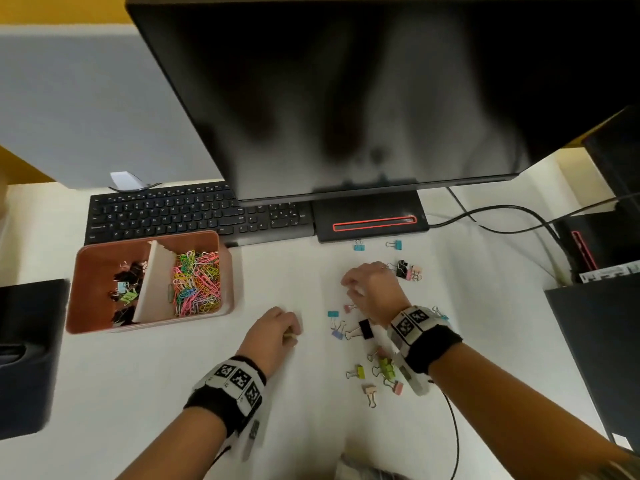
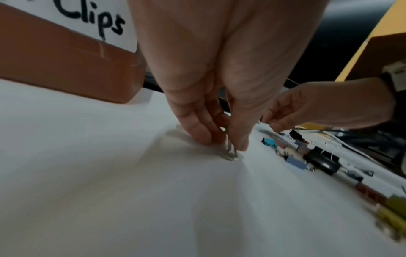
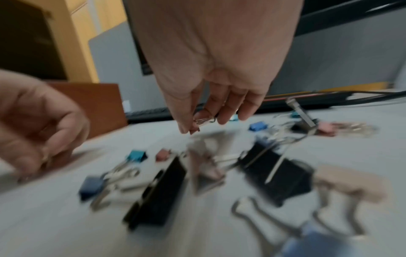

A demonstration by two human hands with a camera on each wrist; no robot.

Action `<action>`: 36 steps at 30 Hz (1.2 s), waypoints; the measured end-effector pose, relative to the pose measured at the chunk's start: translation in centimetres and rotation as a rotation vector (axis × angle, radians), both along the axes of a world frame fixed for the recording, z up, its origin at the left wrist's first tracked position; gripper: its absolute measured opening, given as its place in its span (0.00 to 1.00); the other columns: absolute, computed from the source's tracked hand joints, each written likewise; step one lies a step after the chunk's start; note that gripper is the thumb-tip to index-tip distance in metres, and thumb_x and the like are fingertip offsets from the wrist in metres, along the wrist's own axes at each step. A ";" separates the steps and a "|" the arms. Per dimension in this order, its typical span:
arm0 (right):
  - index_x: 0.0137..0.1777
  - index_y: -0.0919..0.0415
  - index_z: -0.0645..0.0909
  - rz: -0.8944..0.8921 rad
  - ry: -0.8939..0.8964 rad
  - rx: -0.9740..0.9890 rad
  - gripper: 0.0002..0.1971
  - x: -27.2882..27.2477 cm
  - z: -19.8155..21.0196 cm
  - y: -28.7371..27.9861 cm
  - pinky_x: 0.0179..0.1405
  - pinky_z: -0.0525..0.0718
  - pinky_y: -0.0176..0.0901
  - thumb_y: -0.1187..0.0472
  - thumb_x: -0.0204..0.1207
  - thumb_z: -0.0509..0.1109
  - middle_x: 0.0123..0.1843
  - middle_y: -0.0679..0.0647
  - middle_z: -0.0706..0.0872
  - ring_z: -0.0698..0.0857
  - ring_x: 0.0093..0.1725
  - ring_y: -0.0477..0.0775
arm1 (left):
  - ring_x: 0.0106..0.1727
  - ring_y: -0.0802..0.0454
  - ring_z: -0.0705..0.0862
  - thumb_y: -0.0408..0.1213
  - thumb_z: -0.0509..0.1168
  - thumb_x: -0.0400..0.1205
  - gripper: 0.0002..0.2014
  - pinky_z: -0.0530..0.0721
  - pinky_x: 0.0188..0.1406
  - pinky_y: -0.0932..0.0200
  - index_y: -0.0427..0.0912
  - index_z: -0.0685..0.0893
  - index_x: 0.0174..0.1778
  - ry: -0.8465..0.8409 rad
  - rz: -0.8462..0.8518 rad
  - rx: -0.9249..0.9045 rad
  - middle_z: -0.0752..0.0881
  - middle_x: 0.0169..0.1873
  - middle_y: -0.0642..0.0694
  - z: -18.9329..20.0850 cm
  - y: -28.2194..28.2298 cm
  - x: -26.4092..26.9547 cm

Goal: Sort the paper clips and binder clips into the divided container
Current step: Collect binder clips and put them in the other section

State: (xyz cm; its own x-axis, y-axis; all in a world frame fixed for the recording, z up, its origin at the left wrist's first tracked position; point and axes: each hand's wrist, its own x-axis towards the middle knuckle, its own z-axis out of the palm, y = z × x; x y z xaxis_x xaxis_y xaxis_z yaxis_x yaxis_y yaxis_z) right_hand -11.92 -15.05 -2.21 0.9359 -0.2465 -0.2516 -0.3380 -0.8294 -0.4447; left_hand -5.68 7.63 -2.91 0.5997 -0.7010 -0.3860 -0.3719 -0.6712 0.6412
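Currently we pinch one wire clip in each of our hands, left (image 2: 211, 111) at the counter (image 1: 277, 427), right (image 3: 211, 97) above scattered binder clips (image 1: 363, 329): light, springy; take by wire loops.

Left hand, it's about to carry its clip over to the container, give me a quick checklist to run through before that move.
1. Left hand has a grip: ok, fingertips pinch a small metal clip against the desk.
2. Clip type known: cannot tell, too blurred to say whether it is a paper clip or a binder clip.
3. Clip lifted free: not ok, it touches the desk.
4. Container reachable and open: ok, it sits left of the hand with no lid.
5. Compartments distinct: ok, a white divider separates the binder clips from the paper clips.
6. Right hand clear of the path: ok, it pinches another clip over the pile on the right.
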 end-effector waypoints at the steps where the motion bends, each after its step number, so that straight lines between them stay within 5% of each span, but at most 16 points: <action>1: 0.55 0.56 0.84 -0.078 -0.015 0.084 0.10 -0.5 0.5 -0.7 0.49 0.80 0.35 0.65 0.76 0.66 0.47 0.50 0.84 0.80 0.47 0.49 | 0.37 0.57 0.77 0.26 0.67 0.73 0.10 0.73 0.41 0.72 0.48 0.80 0.37 0.015 -0.008 -0.032 0.76 0.38 0.52 0.1 -0.3 0.1; 3: 0.58 0.53 0.82 -0.184 0.016 0.284 0.14 -1.9 1.4 -1.9 0.40 0.79 0.28 0.68 0.75 0.67 0.46 0.45 0.78 0.79 0.41 0.44 | 0.35 0.63 0.75 0.25 0.67 0.74 0.10 0.71 0.38 0.78 0.47 0.82 0.36 0.036 -0.035 -0.084 0.74 0.37 0.54 0.5 -1.3 0.1; 5: 0.62 0.48 0.79 -0.161 0.096 0.377 0.19 -3.4 2.2 -2.4 0.38 0.84 0.35 0.66 0.74 0.70 0.52 0.45 0.76 0.81 0.40 0.45 | 0.35 0.63 0.75 0.27 0.69 0.73 0.09 0.71 0.39 0.81 0.44 0.84 0.44 0.055 -0.049 -0.112 0.74 0.42 0.52 0.7 -2.6 -0.2; 8: 0.70 0.47 0.72 0.027 0.209 0.324 0.27 -5.2 2.7 -1.8 0.47 0.82 0.32 0.65 0.73 0.72 0.67 0.48 0.71 0.82 0.46 0.46 | 0.37 0.61 0.74 0.29 0.71 0.72 0.25 0.70 0.40 0.81 0.50 0.77 0.65 0.111 -0.089 -0.080 0.72 0.54 0.51 0.6 -4.6 -1.1; 11: 0.74 0.45 0.66 0.159 0.296 0.233 0.36 -5.6 2.1 -0.5 0.43 0.80 0.32 0.70 0.69 0.72 0.75 0.50 0.62 0.82 0.44 0.48 | 0.43 0.59 0.72 0.30 0.69 0.75 0.32 0.69 0.47 0.77 0.52 0.68 0.74 0.073 -0.137 -0.020 0.69 0.61 0.50 0.1 -5.8 -1.7; 15: 0.70 0.49 0.71 0.146 0.264 0.212 0.30 -5.0 0.6 0.3 0.43 0.77 0.35 0.71 0.70 0.72 0.70 0.53 0.65 0.78 0.40 0.49 | 0.46 0.55 0.75 0.35 0.70 0.76 0.21 0.71 0.50 0.71 0.45 0.78 0.65 -0.006 -0.114 0.008 0.70 0.54 0.50 -0.3 -6.5 -2.0; 21: 0.61 0.56 0.75 0.042 0.191 0.257 0.17 -4.1 -0.3 0.9 0.52 0.83 0.55 0.68 0.73 0.68 0.62 0.54 0.74 0.83 0.48 0.59 | 0.44 0.51 0.76 0.35 0.70 0.75 0.11 0.70 0.41 0.64 0.40 0.79 0.50 -0.050 -0.006 0.020 0.74 0.46 0.48 -0.7 -5.8 -1.9; 26: 0.62 0.60 0.75 0.083 0.169 0.231 0.16 -4.5 -0.4 1.0 0.55 0.82 0.53 0.64 0.75 0.68 0.62 0.54 0.76 0.83 0.53 0.59 | 0.42 0.49 0.78 0.35 0.70 0.75 0.10 0.71 0.40 0.62 0.39 0.76 0.46 -0.024 0.039 0.029 0.79 0.41 0.47 -0.6 -4.6 -2.0; 30: 0.63 0.60 0.75 0.135 0.106 0.252 0.16 -4.7 1.1 1.4 0.55 0.82 0.50 0.64 0.75 0.67 0.61 0.54 0.76 0.82 0.54 0.56 | 0.37 0.54 0.77 0.37 0.74 0.71 0.12 0.71 0.34 0.73 0.48 0.75 0.37 0.063 0.139 -0.014 0.80 0.35 0.51 0.7 -2.9 -1.7; 32: 0.61 0.58 0.76 0.169 0.037 0.286 0.14 -4.5 2.3 2.0 0.56 0.82 0.46 0.63 0.76 0.67 0.61 0.52 0.76 0.81 0.53 0.51 | 0.32 0.57 0.77 0.36 0.76 0.70 0.12 0.77 0.33 0.71 0.48 0.76 0.35 0.104 0.225 -0.057 0.80 0.32 0.52 2.3 -1.4 -1.5; 36: 0.60 0.53 0.77 0.285 -0.033 0.352 0.14 -2.0 5.8 5.1 0.54 0.80 0.39 0.61 0.75 0.69 0.61 0.46 0.75 0.76 0.43 0.39 | 0.30 0.52 0.78 0.31 0.77 0.68 0.10 0.83 0.26 0.67 0.39 0.81 0.37 0.129 0.424 -0.168 0.83 0.33 0.39 6.9 3.6 -0.4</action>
